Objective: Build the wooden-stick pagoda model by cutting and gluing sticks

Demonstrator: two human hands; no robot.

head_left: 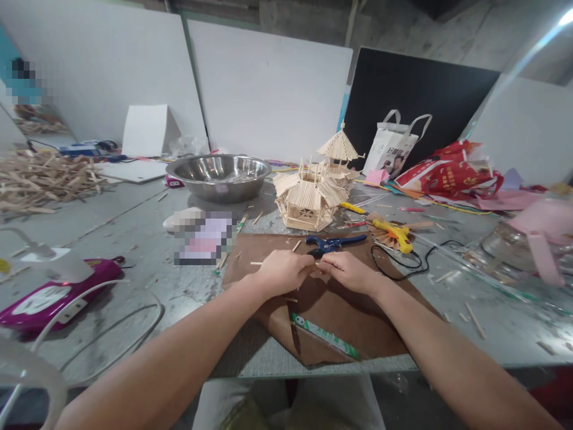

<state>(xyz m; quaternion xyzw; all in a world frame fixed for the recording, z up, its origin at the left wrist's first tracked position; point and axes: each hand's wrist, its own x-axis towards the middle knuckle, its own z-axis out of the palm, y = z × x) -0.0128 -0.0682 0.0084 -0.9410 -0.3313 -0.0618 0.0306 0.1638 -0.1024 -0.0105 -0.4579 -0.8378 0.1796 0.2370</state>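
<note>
Over a brown sheet [358, 316], my left hand [284, 272] and my right hand [351, 272] meet with fingertips pinched together. A short piece of thin wooden stick [317, 264] shows between them, mostly covered by the fingers. Thin wooden sticks [296, 245] lie beside my left hand, and one pokes out behind its wrist. Just beyond my fingers rests a blue hand tool with dark handles [331, 243], its kind partly hidden. A green and white paper wrapper [324, 335] lies on the sheet, nearer to me. Behind the tool stands a wooden-stick pavilion model [308, 203].
A yellow glue gun [394, 234] with a black cord lies right of the sheet. Left are a phone [206, 237], a steel basin [219, 188] and a purple power strip [58, 298] with a white cable. A glass jug [501, 245] stands right. Stick scraps dot the table.
</note>
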